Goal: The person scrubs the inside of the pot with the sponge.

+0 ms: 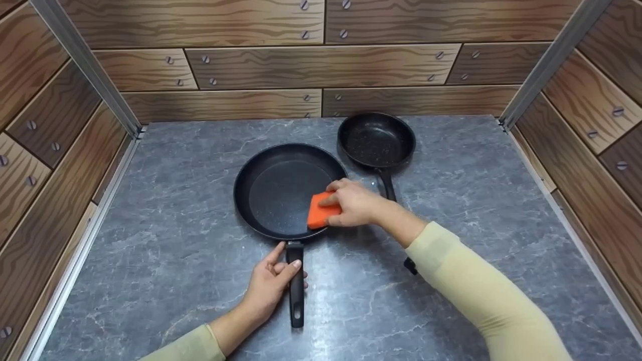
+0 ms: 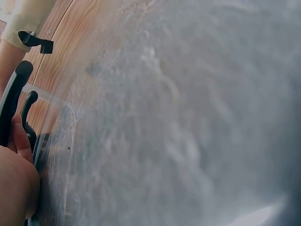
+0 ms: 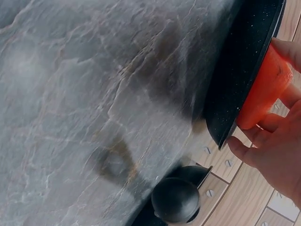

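Note:
A large black frying pan [image 1: 281, 190] lies near the middle of the table, its handle [image 1: 297, 296] pointing toward me. My left hand [image 1: 271, 281] grips that handle close to the pan, thumb over the top. In the left wrist view the handle [image 2: 14, 94] rises past the fingers of the left hand [image 2: 19, 179]. Between the fingers and thumb of my right hand [image 1: 353, 203] is an orange sponge [image 1: 318, 210], held against the pan's inner right side. The right wrist view shows the sponge [image 3: 265, 87] at the rim, with the right hand [image 3: 277, 146] behind it.
A smaller black frying pan [image 1: 376, 140] stands behind and to the right, its handle [image 1: 386, 185] partly hidden by my right arm. The grey marbled table [image 1: 190, 210] is bordered by wood-patterned walls [image 1: 321, 67] at the back and both sides.

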{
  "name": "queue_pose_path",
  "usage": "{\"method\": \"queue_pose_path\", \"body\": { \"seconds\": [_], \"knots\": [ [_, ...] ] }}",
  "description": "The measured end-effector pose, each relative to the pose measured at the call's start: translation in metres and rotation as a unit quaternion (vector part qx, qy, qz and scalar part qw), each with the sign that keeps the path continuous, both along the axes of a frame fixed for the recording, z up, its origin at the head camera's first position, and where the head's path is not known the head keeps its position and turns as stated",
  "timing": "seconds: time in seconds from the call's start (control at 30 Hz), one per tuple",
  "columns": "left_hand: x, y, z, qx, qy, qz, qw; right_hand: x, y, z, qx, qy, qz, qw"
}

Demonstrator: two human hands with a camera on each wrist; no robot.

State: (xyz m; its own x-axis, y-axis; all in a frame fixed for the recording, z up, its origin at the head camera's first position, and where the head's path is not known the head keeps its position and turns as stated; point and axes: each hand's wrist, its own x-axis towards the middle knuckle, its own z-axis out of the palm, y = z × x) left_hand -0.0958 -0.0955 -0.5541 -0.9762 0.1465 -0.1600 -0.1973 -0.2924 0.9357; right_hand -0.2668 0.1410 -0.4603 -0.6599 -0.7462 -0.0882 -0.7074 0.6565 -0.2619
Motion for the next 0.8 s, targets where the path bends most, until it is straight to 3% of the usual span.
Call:
{"method": "queue_pose_path", "body": {
  "seconds": [0.17, 0.47, 0.8],
  "knots": [
    [0.0005, -0.0001, -0.0006, 0.002, -0.002, 0.002, 1.0, 0.0023, -0.0044, -0.0017, -0.008, -0.003, 0.015, 1.0],
    [-0.0009, -0.0008, 0.0003, 0.001, -0.002, 0.003, 1.0, 0.008, -0.0098, -0.0018, -0.015, -0.055, -0.013, 0.998],
    [-0.0015, 0.0005, 0.0009, 0.008, -0.004, 0.002, 1.0, 0.0092, -0.0104, -0.0045, -0.035, -0.073, -0.002, 0.997]
  ]
}}
